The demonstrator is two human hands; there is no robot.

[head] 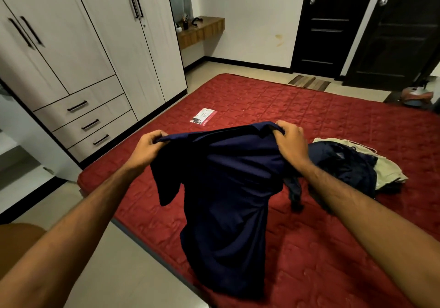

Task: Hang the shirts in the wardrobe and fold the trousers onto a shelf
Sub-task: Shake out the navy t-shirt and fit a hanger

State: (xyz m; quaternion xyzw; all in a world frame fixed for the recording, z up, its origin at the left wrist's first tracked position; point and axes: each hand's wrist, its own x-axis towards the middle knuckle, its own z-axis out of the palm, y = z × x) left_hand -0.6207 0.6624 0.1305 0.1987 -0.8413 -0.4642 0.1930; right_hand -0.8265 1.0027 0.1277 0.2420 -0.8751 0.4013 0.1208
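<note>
Both hands (147, 144) (289, 141) at navy shirt's (226, 188) shoulders (hem on mattress (333, 248))

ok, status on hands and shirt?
Left hand and right hand grip navy shirt, held up over bed. Wardrobe doors closed. No hanger visible.

One head-worn view looks forward and down, close over the bed (333, 236).
</note>
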